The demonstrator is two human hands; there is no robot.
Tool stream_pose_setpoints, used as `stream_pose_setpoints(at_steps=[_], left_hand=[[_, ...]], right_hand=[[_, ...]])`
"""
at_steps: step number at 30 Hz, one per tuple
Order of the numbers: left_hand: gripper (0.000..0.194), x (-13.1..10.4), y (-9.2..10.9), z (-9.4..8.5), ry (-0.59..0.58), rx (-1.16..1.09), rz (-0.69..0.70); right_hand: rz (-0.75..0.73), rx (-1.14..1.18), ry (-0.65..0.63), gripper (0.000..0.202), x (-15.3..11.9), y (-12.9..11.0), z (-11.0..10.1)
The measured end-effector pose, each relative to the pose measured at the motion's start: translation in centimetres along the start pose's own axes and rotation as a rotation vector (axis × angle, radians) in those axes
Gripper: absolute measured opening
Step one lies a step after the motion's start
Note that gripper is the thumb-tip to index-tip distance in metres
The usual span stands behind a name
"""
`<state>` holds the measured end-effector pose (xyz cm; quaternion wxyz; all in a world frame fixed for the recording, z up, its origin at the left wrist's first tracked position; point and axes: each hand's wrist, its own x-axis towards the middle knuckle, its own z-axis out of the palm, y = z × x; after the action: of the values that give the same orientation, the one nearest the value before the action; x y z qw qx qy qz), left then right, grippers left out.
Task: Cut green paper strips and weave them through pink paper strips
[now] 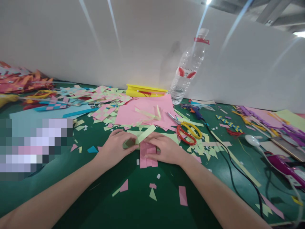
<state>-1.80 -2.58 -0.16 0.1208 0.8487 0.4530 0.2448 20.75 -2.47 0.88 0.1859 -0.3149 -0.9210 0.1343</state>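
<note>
My left hand (119, 144) is closed in a pinch at the left end of a light green paper strip (146, 134), which slants up to the right. Beneath it lie several pink paper strips (149, 161), side by side and pointing toward me. My right hand (165, 148) is closed over their right side, thumb and fingers pressed on them. Fingers partly hide where green and pink paper cross. Just beyond my hands is a pink paper sheet (145, 106) with pale strips on it. Scissors (188, 130) with red and yellow handles lie to the right of it.
A clear plastic bottle (188, 68) leans against the grey partition (107, 44). Woven paper pieces (107, 95) pile up at back left. On the right are a blue glue gun (195, 111), its black cable (228, 149) and a magenta device (283, 165). Scraps litter the green table (133, 210).
</note>
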Motion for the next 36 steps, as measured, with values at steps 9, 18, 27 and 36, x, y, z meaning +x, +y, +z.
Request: stream_pose_setpoints(at_steps=[9,18,27,36], left_hand=[[0.024,0.0,0.2,0.0,-0.032,-0.014,0.035],[0.033,0.0,0.5,-0.1,-0.012,-0.008,0.03],[0.023,-0.2,0.8,0.1,0.031,-0.001,0.156],[0.02,-0.2,1.1,0.3,-0.012,0.024,0.218]], right_hand=[[0.049,-0.093,0.204,0.026,-0.3,0.7,-0.3],[0.087,-0.098,0.062,0.03,-0.4,0.1,-1.1],[0.055,-0.056,0.002,0.042,-0.4,0.0,-0.9],[0.073,-0.009,-0.029,0.04,0.0,-0.5,-1.2]])
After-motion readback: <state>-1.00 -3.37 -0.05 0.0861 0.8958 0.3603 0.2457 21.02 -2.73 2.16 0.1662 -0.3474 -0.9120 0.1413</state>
